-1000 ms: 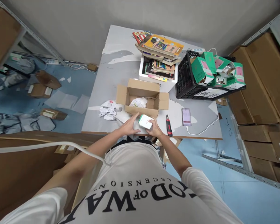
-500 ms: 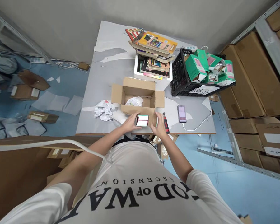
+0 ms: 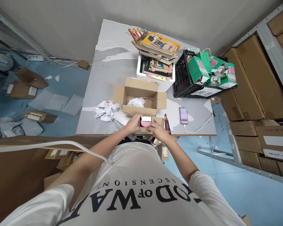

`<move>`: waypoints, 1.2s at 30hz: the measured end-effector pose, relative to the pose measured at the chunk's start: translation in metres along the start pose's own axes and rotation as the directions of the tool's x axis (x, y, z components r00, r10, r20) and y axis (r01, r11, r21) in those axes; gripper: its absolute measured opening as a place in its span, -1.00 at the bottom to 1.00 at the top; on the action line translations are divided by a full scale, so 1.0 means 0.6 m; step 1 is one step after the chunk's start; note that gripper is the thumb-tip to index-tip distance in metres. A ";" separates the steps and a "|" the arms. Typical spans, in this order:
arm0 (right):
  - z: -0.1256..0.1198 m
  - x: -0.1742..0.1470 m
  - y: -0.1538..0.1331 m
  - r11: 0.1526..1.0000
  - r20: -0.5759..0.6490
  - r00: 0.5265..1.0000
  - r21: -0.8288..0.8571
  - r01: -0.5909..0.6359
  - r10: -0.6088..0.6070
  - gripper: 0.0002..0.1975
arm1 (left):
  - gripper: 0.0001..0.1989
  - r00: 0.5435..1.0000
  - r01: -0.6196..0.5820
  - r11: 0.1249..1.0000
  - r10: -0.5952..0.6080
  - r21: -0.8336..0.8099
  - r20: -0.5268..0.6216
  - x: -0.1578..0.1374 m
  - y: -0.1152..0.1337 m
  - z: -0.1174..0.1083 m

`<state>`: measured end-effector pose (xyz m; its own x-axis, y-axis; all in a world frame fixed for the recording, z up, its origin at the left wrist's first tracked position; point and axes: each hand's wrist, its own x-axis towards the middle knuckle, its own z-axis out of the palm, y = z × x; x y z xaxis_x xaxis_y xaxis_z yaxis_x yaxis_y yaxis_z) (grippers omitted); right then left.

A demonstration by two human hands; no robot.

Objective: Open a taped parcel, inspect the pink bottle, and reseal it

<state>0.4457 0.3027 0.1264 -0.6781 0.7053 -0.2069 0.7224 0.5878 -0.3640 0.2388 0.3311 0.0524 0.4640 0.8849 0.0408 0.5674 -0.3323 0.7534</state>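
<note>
At the table's front edge my left hand [image 3: 133, 124] grips the left side of a small box [image 3: 146, 118]. The box is open toward me, with a white and green upper edge and something round and pink showing inside. My right hand [image 3: 158, 130] has its fingers closed at the box's lower right edge; its fingertips are partly hidden. Just beyond stands an open cardboard carton [image 3: 139, 110], flaps spread, with crumpled white paper [image 3: 136, 102] inside. A red and black box cutter [image 3: 167, 124] lies right of my right hand.
More crumpled paper [image 3: 104, 111] lies left of the carton. A phone [image 3: 183, 115] on a white cable lies to the right. Behind are a white bin [image 3: 155, 81] heaped with books and a black crate [image 3: 184, 89] of green boxes. Shelves with cartons [image 3: 247, 81] flank the right.
My right hand has moved left from beside the small box onto its lower edge. The white inner flap no longer covers the opening, and the pink thing inside now shows.
</note>
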 end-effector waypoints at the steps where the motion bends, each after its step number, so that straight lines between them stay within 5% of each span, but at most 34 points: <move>1: -0.003 0.001 0.000 1.000 0.024 1.000 -0.011 -0.005 0.005 -0.61 | -0.24 1.000 -0.001 1.000 0.001 0.001 0.003 0.001 0.001 0.001; 5: -0.008 0.008 -0.007 0.991 0.032 0.995 -0.104 -0.086 0.089 -0.73 | -0.26 1.000 -0.005 1.000 0.005 -0.025 -0.009 0.006 0.003 0.008; 12: -0.001 0.016 0.011 0.991 -0.159 0.981 -0.060 -0.124 0.113 -0.58 | -0.29 0.998 -0.057 0.995 0.057 -0.077 -0.002 0.007 0.000 0.012; 20: -0.027 0.044 -0.018 0.936 -0.108 0.963 -0.231 -0.265 0.246 -0.49 | -0.16 0.997 -0.012 0.999 0.009 -0.046 -0.076 0.006 -0.004 0.030; 31: -0.037 0.095 -0.067 0.804 0.024 0.835 -0.289 -0.520 0.549 -0.58 | -0.46 0.999 0.034 0.995 -0.030 0.095 -0.037 0.004 0.018 0.031; 36: -0.059 0.094 -0.082 0.810 0.049 0.834 -0.273 -0.518 0.550 -0.58 | -0.49 0.998 0.023 0.998 -0.019 0.064 -0.064 0.004 0.018 0.035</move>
<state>0.3767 0.3278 0.1646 -0.1747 0.8921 -0.4168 0.9739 0.2189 0.0604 0.2607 0.3229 0.0468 0.4088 0.9101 0.0684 0.6200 -0.3319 0.7109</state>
